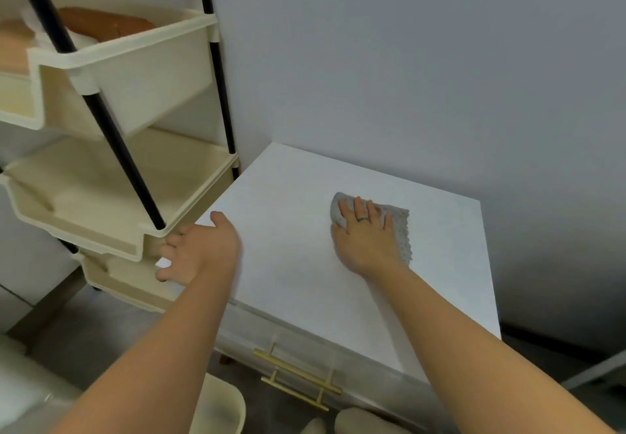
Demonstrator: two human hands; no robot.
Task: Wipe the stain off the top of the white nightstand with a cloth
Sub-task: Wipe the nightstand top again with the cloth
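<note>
Head view: one cloth (401, 219) under right hand (367, 242), left hand (200, 251) at one nightstand (288, 193).

forearms (474, 332): bare | right hand (367, 240): dark ring (363, 219) on one of its fingers (359, 208)

White nightstand (305, 298), grey dotted cloth (399, 220), cream shelves (101, 196), brass handles (298, 379)

This is a home, most likely a bedroom corner. A low white nightstand (288, 196) with slim brass bar handles (298, 371) on its drawer fronts stands against a plain pale grey painted wall (406, 61). Just beside it is a cream plastic tiered storage rack (152, 85) on black poles (111, 125). The rack's top tray holds soft-looking orange-brown and white household things (105, 25), too blurred to identify. The grey floor (111, 325) is smooth.
</note>
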